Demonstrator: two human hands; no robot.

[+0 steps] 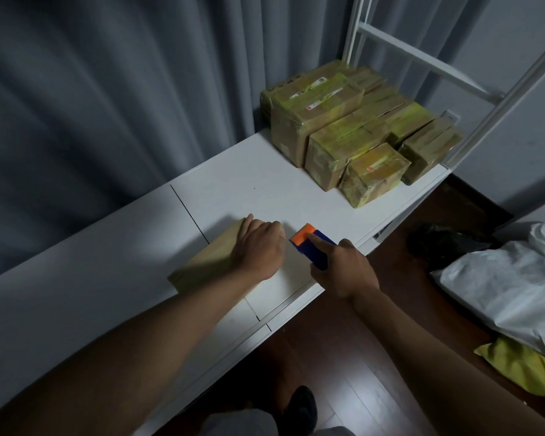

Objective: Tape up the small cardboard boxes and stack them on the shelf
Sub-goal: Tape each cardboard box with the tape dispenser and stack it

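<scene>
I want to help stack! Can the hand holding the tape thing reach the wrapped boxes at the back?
Probably yes. The white top between the right hand and the wrapped boxes is bare, but its fingers already hold the tape dispenser.

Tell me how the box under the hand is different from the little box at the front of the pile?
The box under the left hand is plain brown with no tape showing; the little front box is wrapped in shiny yellowish tape. The near box lies flat and alone by the table edge; the little one sits tight against the taped pile. The near one looks wider and flatter. Both are cardboard on the white table.
</scene>
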